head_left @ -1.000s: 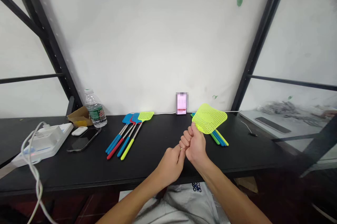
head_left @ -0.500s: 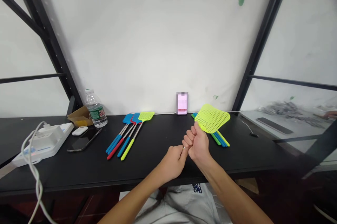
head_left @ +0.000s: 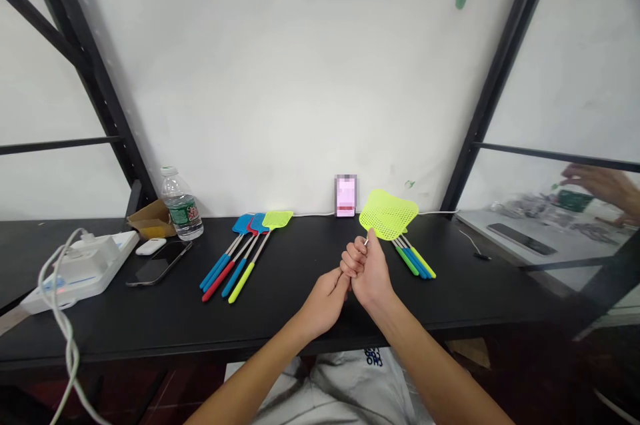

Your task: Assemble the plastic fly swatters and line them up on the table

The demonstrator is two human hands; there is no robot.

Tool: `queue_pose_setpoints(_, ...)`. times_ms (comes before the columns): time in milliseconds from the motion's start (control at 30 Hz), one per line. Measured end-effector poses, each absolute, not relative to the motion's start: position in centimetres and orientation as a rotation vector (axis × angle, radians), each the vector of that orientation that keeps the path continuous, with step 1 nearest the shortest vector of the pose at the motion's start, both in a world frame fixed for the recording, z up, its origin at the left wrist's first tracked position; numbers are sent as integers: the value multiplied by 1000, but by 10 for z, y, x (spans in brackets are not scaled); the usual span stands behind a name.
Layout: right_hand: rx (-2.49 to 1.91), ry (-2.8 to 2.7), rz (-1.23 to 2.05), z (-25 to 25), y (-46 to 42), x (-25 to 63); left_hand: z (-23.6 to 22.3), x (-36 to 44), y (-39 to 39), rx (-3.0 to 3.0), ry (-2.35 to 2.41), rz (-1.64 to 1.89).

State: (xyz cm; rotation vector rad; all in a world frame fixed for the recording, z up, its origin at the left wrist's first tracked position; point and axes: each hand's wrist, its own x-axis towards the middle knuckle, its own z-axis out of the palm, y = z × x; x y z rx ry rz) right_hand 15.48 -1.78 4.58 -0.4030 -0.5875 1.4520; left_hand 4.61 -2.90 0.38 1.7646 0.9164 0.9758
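Observation:
My right hand (head_left: 369, 270) is closed around the thin shaft of a yellow-green fly swatter (head_left: 389, 214), whose mesh head stands up above the fist. My left hand (head_left: 327, 296) is closed just below and left of it, its fingers pinched on the lower end of the same swatter, mostly hidden. Both hands hover over the front middle of the black table (head_left: 280, 318). A row of several swatters (head_left: 240, 255) with blue, red and yellow handles lies left of the hands. More swatter handles (head_left: 415, 260) in green, blue and yellow lie just right of the hands.
A water bottle (head_left: 181, 206), small cardboard box (head_left: 149, 220), white case (head_left: 151, 246), dark phone (head_left: 159, 264) and white power strip with cables (head_left: 75, 268) sit at the left. A pink blurred card (head_left: 346, 195) leans on the wall. Another person's hand (head_left: 600, 182) works beyond the right frame post.
The swatter head has swung left and more upright over my right fist. Both hands rose slightly. Another person's hand has come into view at the far right.

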Motion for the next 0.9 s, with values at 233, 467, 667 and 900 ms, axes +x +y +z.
queue_pose_setpoints(233,-527,-509,1303,44,-18,151,7,52,-39,1938,944,1062)
queue_pose_setpoints(467,-523,-497,1420,45,-16,158,8,51,-38,1904,901,923)
queue_pose_setpoints(667,-524,-494,1441,46,-17,162,5,52,-34,1704,836,810)
queue_pose_setpoints(900,-514,-499,1456,48,-16,166,11,55,-34,1543,801,689)
